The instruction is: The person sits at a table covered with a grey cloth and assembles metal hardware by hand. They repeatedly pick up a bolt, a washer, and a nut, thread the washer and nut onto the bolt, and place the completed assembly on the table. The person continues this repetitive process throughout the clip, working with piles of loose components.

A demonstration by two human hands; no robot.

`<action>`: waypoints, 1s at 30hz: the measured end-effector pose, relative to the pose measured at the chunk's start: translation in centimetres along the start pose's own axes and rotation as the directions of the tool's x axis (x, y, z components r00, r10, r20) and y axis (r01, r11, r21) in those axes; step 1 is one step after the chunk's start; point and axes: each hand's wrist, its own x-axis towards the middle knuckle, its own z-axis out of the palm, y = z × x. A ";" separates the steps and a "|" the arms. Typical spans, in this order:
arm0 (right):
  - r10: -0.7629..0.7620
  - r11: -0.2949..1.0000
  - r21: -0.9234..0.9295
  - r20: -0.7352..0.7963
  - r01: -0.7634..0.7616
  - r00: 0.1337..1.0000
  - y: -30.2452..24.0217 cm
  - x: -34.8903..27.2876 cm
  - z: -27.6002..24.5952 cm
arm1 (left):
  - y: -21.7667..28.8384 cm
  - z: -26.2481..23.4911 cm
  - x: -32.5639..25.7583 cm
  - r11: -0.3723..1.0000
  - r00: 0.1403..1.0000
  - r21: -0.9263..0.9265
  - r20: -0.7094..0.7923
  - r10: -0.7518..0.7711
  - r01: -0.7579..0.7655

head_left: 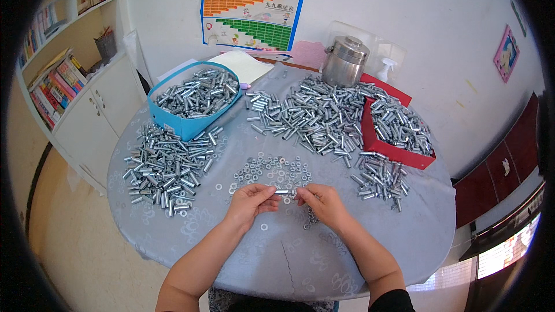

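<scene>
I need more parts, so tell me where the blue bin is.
In the head view, the blue bin sits at the table's far left, full of metal sleeves, just behind the loose pile on the left.

Silver metal sleeves [324, 117], blue box [185, 124], red box [370, 138], grey floral tablecloth [289, 260]

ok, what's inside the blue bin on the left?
The blue bin is heaped with silvery metal sleeves, piled up to its rim. Anything beneath that top layer, and the bin's floor, is covered.
</scene>
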 end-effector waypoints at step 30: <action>-0.255 0.963 -0.119 -0.130 0.240 0.958 0.1 0.2 -0.9 | -0.2 1.4 -0.3 0.964 0.975 0.168 0.124 0.186 -0.205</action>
